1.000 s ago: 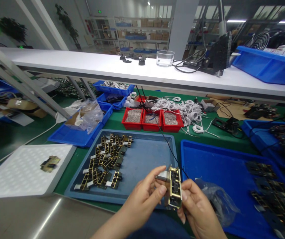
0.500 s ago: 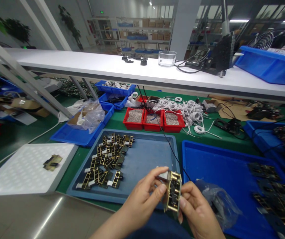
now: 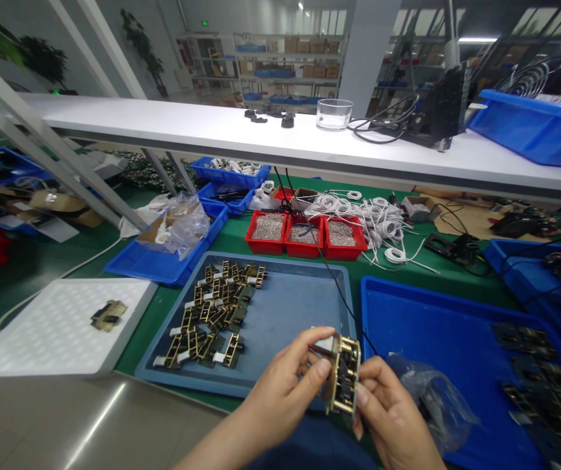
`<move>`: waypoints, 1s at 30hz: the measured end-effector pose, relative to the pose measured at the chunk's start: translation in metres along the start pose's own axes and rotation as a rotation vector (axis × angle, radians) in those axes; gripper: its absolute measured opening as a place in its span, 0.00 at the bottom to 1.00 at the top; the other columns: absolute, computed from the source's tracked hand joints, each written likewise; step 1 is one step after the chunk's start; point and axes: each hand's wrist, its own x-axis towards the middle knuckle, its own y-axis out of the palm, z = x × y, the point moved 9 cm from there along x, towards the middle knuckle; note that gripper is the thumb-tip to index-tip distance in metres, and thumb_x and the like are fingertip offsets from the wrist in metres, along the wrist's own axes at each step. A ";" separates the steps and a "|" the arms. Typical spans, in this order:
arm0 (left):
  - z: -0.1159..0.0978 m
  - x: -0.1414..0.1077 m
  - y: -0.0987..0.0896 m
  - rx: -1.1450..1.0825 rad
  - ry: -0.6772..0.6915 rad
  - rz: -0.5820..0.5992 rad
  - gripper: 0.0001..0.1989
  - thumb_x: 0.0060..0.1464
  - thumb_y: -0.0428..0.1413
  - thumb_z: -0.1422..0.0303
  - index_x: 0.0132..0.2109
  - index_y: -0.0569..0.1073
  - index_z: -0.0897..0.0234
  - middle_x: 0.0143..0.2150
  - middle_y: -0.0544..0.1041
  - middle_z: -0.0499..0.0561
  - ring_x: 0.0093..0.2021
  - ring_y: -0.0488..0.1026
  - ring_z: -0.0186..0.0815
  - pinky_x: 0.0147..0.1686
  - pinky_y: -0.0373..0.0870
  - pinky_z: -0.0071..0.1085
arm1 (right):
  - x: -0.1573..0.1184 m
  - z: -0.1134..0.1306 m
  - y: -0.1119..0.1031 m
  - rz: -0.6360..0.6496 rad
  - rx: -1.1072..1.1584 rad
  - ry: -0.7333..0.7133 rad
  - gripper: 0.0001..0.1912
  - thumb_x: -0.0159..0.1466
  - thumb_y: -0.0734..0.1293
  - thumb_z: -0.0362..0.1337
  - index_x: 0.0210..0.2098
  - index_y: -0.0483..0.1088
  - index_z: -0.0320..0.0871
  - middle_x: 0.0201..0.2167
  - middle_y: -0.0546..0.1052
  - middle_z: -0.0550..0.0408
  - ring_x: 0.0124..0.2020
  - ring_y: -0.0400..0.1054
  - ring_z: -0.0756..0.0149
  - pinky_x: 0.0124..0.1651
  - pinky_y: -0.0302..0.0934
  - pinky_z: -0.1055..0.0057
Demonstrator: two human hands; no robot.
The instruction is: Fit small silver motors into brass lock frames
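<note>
Both hands hold one brass-coloured metal part with a black insert and a white end, low in the middle of the view. My left hand pinches its left side with thumb and fingers. My right hand grips its right edge. The part is held above the near rim of a grey-blue tray, where several alike brass parts lie in a heap at the left.
A large blue bin lies to the right with dark parts and a clear plastic bag. A white perforated tray at left bears one brass part. Three red bins, white cable coils and more blue bins stand behind, under a white shelf.
The held part has tilted slightly and sunk a little between my hands. The view has drifted a bit to the left, so the trays appear shifted right.
</note>
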 end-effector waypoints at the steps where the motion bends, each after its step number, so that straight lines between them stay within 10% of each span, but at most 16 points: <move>1: 0.000 0.000 0.000 -0.003 0.000 -0.001 0.18 0.61 0.48 0.59 0.56 0.61 0.55 0.33 0.68 0.47 0.32 0.67 0.32 0.36 0.66 0.30 | 0.000 0.000 0.000 -0.001 0.001 0.001 0.21 0.53 0.73 0.51 0.29 0.64 0.42 0.17 0.70 0.62 0.17 0.63 0.77 0.20 0.54 0.83; 30: -0.009 0.003 -0.003 0.190 0.047 -0.021 0.15 0.62 0.46 0.64 0.55 0.63 0.49 0.50 0.71 0.49 0.45 0.69 0.36 0.49 0.63 0.34 | 0.001 -0.004 -0.001 0.009 0.051 0.000 0.21 0.52 0.74 0.50 0.30 0.63 0.43 0.19 0.71 0.62 0.20 0.64 0.76 0.22 0.57 0.82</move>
